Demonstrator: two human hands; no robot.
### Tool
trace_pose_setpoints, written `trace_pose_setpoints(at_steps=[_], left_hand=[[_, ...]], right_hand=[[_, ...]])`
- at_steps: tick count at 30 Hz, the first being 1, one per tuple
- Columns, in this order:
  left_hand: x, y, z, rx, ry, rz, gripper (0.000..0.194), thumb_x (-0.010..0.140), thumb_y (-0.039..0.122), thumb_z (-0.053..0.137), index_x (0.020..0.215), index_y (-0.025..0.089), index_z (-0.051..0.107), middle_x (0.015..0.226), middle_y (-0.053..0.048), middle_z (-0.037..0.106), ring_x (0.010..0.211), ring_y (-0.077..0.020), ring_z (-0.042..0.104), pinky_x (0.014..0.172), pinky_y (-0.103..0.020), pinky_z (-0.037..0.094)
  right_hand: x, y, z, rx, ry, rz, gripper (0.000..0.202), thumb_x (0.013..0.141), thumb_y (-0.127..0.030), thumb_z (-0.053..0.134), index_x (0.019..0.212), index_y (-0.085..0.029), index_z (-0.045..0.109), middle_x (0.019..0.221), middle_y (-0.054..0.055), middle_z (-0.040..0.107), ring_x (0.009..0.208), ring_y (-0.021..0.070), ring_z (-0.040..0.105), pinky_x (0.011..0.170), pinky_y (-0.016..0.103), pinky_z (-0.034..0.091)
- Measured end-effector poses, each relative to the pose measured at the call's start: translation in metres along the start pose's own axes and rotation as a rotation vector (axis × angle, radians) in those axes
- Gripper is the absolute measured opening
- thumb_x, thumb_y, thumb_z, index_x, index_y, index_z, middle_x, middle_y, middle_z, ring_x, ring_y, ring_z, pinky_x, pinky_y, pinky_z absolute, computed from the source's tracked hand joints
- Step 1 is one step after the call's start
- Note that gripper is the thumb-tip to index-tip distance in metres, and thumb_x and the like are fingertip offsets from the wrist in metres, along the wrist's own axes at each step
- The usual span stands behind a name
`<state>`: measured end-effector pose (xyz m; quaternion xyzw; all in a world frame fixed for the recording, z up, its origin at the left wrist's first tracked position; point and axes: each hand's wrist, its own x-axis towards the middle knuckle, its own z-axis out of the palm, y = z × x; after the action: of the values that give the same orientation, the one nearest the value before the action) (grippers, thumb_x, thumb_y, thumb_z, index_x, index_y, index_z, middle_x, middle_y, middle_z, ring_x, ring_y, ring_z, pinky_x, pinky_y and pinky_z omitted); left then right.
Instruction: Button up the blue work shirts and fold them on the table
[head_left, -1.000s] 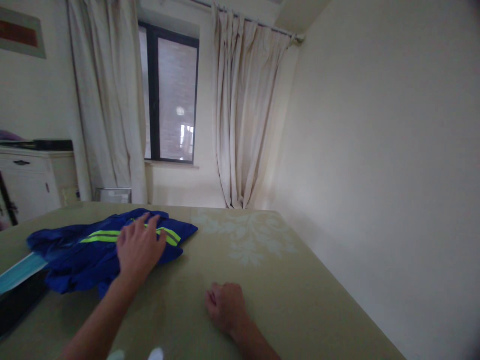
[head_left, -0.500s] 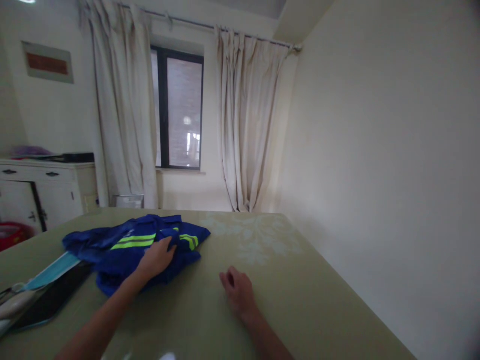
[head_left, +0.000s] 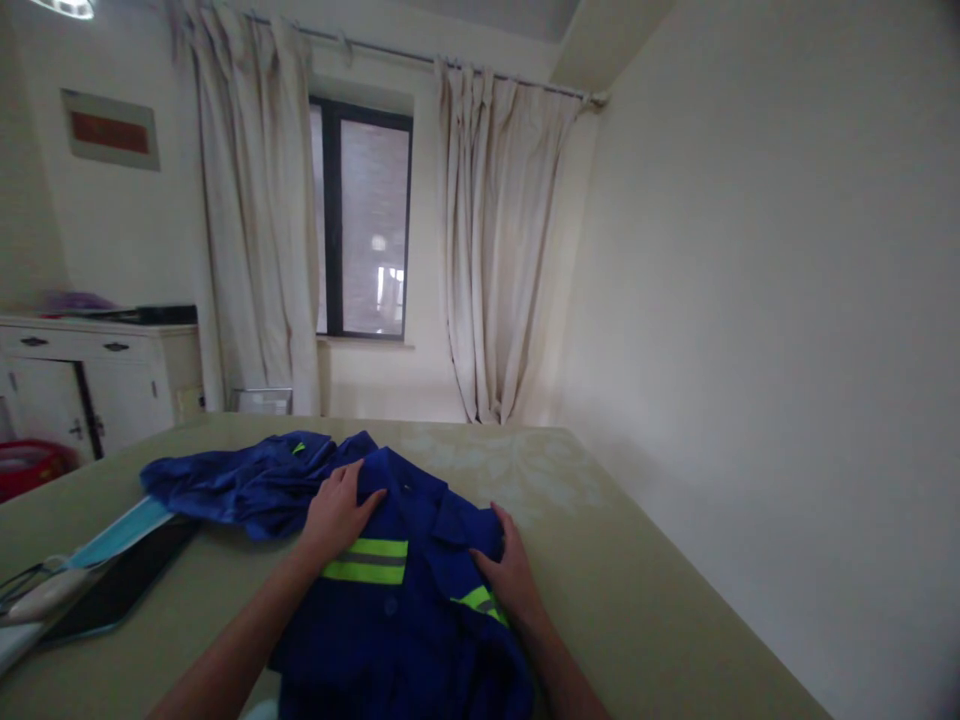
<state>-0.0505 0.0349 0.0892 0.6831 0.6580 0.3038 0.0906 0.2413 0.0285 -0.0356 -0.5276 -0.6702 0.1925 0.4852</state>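
Two bare hands rest on a blue jacket [head_left: 367, 640], which lies at the near side of a greenish table [head_left: 645, 630], its collar pointing away from the person and its lower part running out of view at the bottom. The left hand [head_left: 336, 515] is on one shoulder, beside the collar, with the thumb stretched toward the middle and set apart from the fingers. The right hand [head_left: 514, 575] is at the other shoulder's outer edge, thumb on the front of the cloth, fingers curled along the side. Whether either hand pinches the fabric, I cannot tell.

Bright yellow-green stripes [head_left: 367, 562] with a grey line between them cross the chest, one set below each hand. More blue cloth [head_left: 240, 485] lies crumpled just beyond the left hand; whether it joins the jacket is unclear. Near that bundle, on the left of the table, are a light blue face mask [head_left: 124, 530] and a dark flat object [head_left: 124, 590]. A pale leafy pattern [head_left: 517, 470] shows on the tabletop past the right hand. Behind stand a white cabinet [head_left: 127, 385] and a window [head_left: 373, 230] between pale curtains [head_left: 255, 220].
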Motion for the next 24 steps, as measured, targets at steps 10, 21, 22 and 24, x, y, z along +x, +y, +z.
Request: trace_pose_setpoints(at_steps=[10,21,22,24], left_hand=[[-0.074,0.000,0.007,-0.346,-0.299,0.336,0.037,0.092,0.046,0.063,0.127,0.034,0.065,0.138,-0.003,0.064,0.128,-0.0256,0.059,0.112,-0.039,0.046],[-0.057,-0.054,0.010,-0.496,-0.504,0.222,0.050,0.085,0.065,0.064,0.108,0.021,0.075,0.113,-0.007,0.077,0.108,-0.0304,0.068,0.097,-0.040,0.055],[-0.058,-0.056,0.007,-0.416,-0.401,0.254,0.046,0.084,0.063,0.067,0.104,0.023,0.076,0.113,-0.006,0.077,0.109,-0.0312,0.067,0.098,-0.041,0.054],[-0.061,-0.059,-0.003,-0.263,-0.166,0.273,0.041,0.077,0.060,0.073,0.101,0.026,0.077,0.117,-0.007,0.076,0.118,-0.0348,0.063,0.106,-0.045,0.049]], right_hand=[[-0.009,-0.038,-0.040,-0.509,-0.245,-0.197,0.060,0.077,-0.029,0.074,0.136,-0.028,0.063,0.160,0.011,0.040,0.145,0.0352,0.038,0.118,0.050,0.030],[-0.016,-0.047,-0.056,-0.577,-0.596,-0.111,0.033,0.085,-0.034,0.063,0.116,-0.023,0.068,0.115,0.009,0.074,0.112,0.0296,0.065,0.107,0.048,0.035],[-0.018,-0.049,-0.063,-0.582,-0.585,-0.132,0.027,0.084,-0.031,0.062,0.110,-0.023,0.068,0.110,0.008,0.074,0.109,0.0286,0.065,0.105,0.047,0.037],[-0.023,-0.050,-0.079,-0.566,-0.492,-0.191,0.025,0.083,-0.024,0.061,0.107,-0.023,0.065,0.110,0.008,0.071,0.109,0.0277,0.063,0.102,0.044,0.041]])
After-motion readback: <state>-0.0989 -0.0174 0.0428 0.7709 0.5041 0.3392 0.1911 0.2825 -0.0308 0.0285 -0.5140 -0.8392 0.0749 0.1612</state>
